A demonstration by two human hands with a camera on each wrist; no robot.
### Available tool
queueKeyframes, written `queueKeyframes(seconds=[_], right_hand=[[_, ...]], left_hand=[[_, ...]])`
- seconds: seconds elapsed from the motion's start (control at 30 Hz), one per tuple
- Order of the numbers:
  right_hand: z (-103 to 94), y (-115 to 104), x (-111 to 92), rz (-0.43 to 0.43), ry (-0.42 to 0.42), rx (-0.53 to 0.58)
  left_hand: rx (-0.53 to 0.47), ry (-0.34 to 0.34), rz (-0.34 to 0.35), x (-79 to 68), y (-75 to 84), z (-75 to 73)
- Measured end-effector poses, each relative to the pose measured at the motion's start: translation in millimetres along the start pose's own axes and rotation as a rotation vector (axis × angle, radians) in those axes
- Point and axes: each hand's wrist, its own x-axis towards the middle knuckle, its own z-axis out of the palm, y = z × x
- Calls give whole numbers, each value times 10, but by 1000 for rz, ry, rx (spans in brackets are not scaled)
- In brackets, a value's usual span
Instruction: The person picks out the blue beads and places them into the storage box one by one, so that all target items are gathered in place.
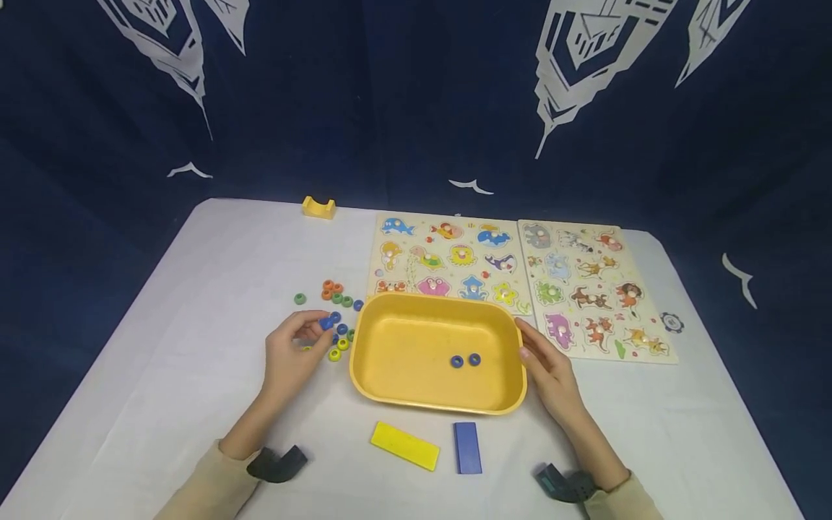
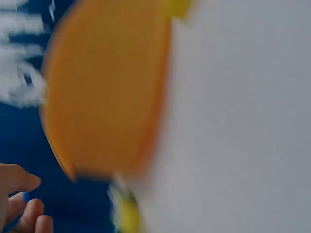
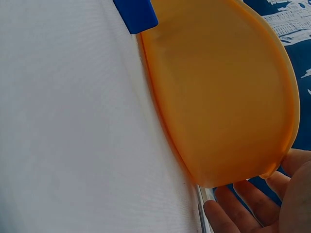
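Observation:
My left hand (image 1: 289, 357) pinches a small blue bead (image 1: 326, 324) between thumb and fingers, left of a yellow basin (image 1: 406, 405). Around those fingertips lie loose ring-shaped beads: blue, yellow (image 1: 334, 355), green (image 1: 300, 298) and orange (image 1: 328, 284). Two blue beads (image 1: 475, 359) rest on the basin's floor, toward its right side. My right hand (image 1: 552, 375) touches the basin's right end, thumb and fingertips at the rim, fingers loosely extended. In the right wrist view these fingers (image 3: 257, 201) spread along the outside of the end wall. The left wrist view is blurred.
In front of the basin lie a yellow block (image 1: 405, 445) and a blue block (image 1: 467, 448). Behind it are a sea-animal puzzle board (image 1: 448, 249), partly covered by the basin, and a land-animal board (image 1: 585, 289). A yellow notched block (image 1: 318, 209) stands at the back edge.

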Motion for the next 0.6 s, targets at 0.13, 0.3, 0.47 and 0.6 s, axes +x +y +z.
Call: queueKeyframes(seconds=[0.13,0.3,0.47,0.6], right_hand=[[10,-2,4,-1,2,11],[7,15,-2,2,1,18],[7,18,-1,4,1,25],[-8,8,2,2,1,16]], left_hand=[[-94,-178,78,95,392,207],[44,-468,107,193,682,662],[224,-714,85,222,713,1071],[357,-784,100,209,705,1265]])
